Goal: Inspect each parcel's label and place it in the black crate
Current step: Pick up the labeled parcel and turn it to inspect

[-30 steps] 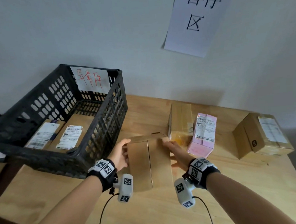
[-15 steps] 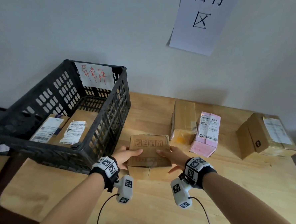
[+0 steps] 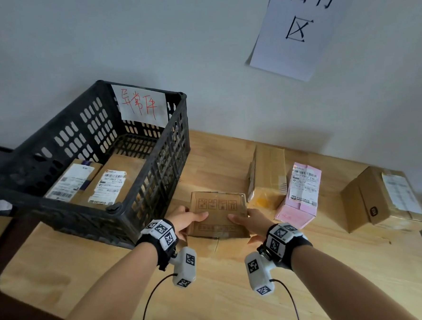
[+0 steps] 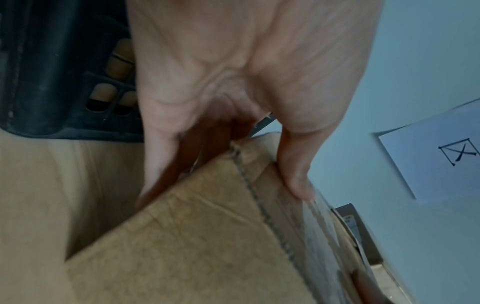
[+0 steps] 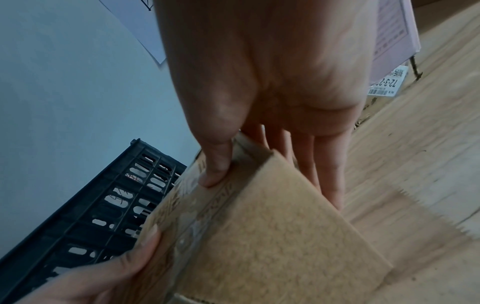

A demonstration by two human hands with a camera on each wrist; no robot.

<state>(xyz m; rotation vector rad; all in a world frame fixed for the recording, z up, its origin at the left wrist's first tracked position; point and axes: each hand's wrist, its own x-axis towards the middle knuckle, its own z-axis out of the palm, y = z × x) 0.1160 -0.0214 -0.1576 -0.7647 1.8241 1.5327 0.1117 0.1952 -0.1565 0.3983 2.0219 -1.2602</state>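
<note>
A brown cardboard parcel (image 3: 218,215) with printed handling symbols on its near face is tipped up on the table between my hands. My left hand (image 3: 187,219) grips its left end, thumb on the upper face, fingers underneath (image 4: 166,164). My right hand (image 3: 249,220) grips its right end the same way, thumb (image 5: 217,164) on top. No shipping label shows on the faces I see. The black crate (image 3: 138,199) stands at the left with two labelled brown parcels (image 3: 112,183) inside and a red-lettered paper on its far wall.
On the wooden table (image 3: 335,276) to the right lie a tall brown box (image 3: 268,178), a pink labelled parcel (image 3: 302,193) and a larger brown carton (image 3: 385,198). A white paper sign (image 3: 308,25) hangs on the wall. Cables trail from both wrists.
The parcel lay flat a second ago; both hands have tipped it up so its symbol-printed face turns toward me. The view has shifted slightly.
</note>
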